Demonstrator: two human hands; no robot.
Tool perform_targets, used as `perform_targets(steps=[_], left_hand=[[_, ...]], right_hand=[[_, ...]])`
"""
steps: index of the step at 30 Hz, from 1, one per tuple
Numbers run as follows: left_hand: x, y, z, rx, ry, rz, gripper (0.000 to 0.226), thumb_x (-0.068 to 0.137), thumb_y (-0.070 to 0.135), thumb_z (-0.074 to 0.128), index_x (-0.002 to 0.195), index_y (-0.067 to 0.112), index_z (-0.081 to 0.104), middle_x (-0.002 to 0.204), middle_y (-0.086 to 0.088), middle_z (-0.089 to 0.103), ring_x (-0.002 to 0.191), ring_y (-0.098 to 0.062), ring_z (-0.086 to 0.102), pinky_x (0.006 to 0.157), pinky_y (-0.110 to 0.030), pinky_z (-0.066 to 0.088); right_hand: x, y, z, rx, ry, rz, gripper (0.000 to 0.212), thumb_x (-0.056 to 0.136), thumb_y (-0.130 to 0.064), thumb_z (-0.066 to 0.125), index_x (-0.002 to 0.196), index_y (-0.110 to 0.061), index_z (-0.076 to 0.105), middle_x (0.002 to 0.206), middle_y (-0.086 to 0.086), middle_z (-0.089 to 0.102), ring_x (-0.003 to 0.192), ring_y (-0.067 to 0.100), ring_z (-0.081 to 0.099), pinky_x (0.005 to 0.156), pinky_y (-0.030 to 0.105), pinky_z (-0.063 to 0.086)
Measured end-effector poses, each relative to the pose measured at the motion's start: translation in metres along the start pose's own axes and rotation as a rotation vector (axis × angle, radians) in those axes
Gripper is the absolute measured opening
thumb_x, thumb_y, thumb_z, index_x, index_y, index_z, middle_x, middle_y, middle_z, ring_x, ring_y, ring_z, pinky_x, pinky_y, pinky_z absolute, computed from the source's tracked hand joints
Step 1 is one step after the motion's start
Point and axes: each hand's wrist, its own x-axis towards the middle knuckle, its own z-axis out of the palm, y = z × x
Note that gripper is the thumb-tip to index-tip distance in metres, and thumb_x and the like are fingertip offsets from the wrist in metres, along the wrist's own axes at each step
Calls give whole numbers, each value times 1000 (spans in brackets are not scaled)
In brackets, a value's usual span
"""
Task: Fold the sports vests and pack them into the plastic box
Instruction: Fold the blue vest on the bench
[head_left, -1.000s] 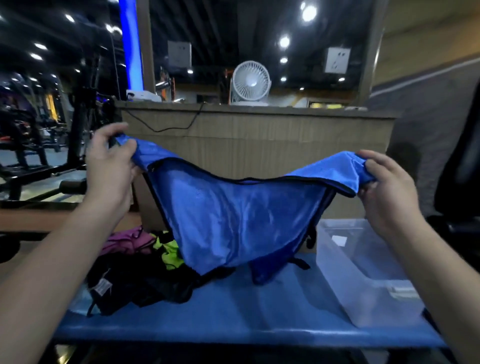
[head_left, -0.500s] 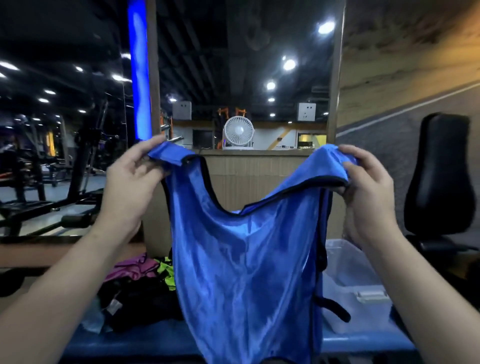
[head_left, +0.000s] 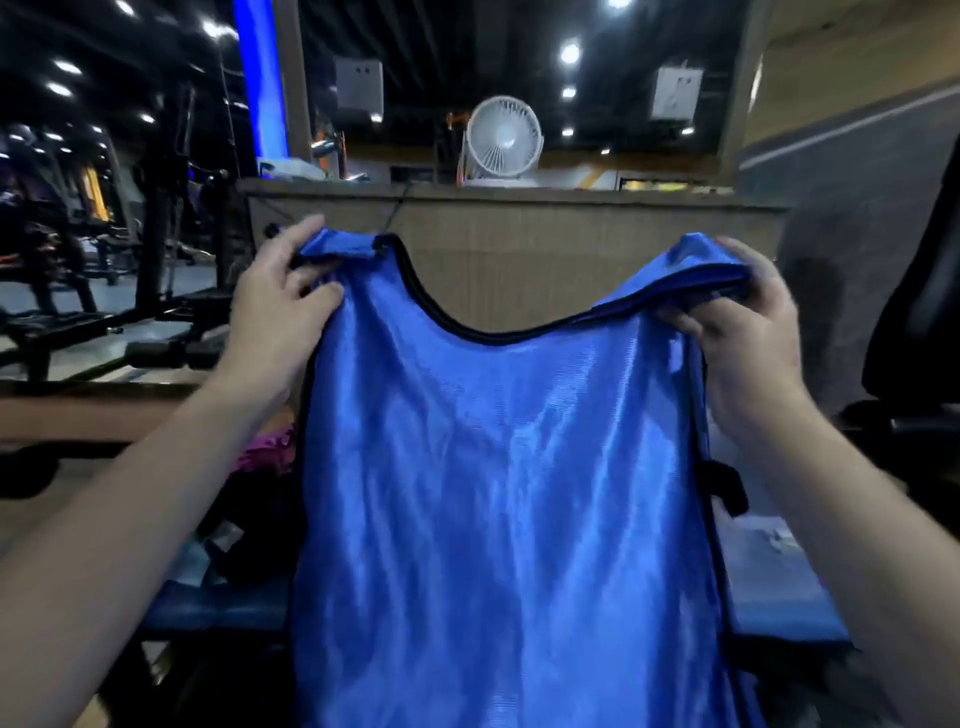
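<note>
Vest hem: the vest (head_left: 498, 493) is running off the bottom edge.
Box: the box (head_left: 769, 566) is showing only as a blurred sliver beside the vest.
Pile: the clothes pile (head_left: 249, 519) is lying mostly hidden behind the vest and left forearm.

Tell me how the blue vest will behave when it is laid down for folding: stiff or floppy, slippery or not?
Probably floppy: the blue vest hangs limp from both shoulders, which the left hand and right hand pinch. Likely slippery, since its cloth shines. It seems light, held by the fingers alone.
</note>
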Motion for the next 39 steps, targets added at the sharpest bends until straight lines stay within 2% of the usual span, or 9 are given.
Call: perform_targets(steps=[12,15,18,22,29,33,35,37,39], left_hand=[[81,-247,67,119,-33,-324,62,93,-10,47,147,20,44,126,-2,63,112,-2,61,86,-13,47],[84,-307,77,139,-66,-428,60,94,-6,49,146,22,46,129,-2,61,111,-5,62,81,-11,48],[78,-350,78,190,-67,-455,56,90,-7,49,134,27,58,114,-5,68,93,-11,65,78,-24,50],[79,-371,78,209,0,-395,51,85,-8,51,102,37,67,88,-14,63,77,-21,56,71,-31,43],[63,-360,78,141,-82,-373,38,89,-5,62,110,26,66,88,-6,70,78,-12,68,73,-24,55],[47,-343,73,474,-65,-206,17,85,14,72,93,29,70,72,4,64,63,1,59,70,-25,49],[32,-335,69,709,-56,-39,5,86,28,75,86,24,73,83,1,59,78,-7,57,76,-28,46],[18,-328,65,876,-41,32,20,86,38,74,79,19,72,93,-5,52,96,-24,50,81,-28,39],[5,-320,65,886,-69,10,30,90,40,69,72,17,66,90,-5,54,95,-28,51,80,-30,38]], right_hand=[[98,266,-4,-220,26,301,54,83,10,56,131,-15,49,127,12,58,112,30,66,89,41,60],[108,330,-11,-273,63,361,54,81,11,56,131,-8,51,125,17,60,96,27,68,76,37,61],[108,370,-16,-358,104,395,42,88,9,51,126,-9,55,105,4,64,80,14,67,61,23,56],[113,389,-17,-436,74,316,33,90,3,49,116,-12,61,93,-5,65,75,2,64,75,29,57],[104,378,-20,-401,38,354,11,96,-14,56,91,-9,65,80,7,64,67,18,61,65,36,54],[89,366,-27,-632,47,324,29,87,-30,60,61,-20,50,62,3,50,59,15,48,57,34,39],[76,360,-34,-845,-1,235,36,82,-33,58,58,-14,39,62,6,42,62,11,39,59,33,29],[62,353,-38,-995,-58,187,36,82,-29,56,57,-7,42,62,11,46,64,13,38,60,35,26],[47,343,-34,-1071,-95,272,37,85,-25,55,56,-8,41,54,6,41,57,19,36,55,38,28]])
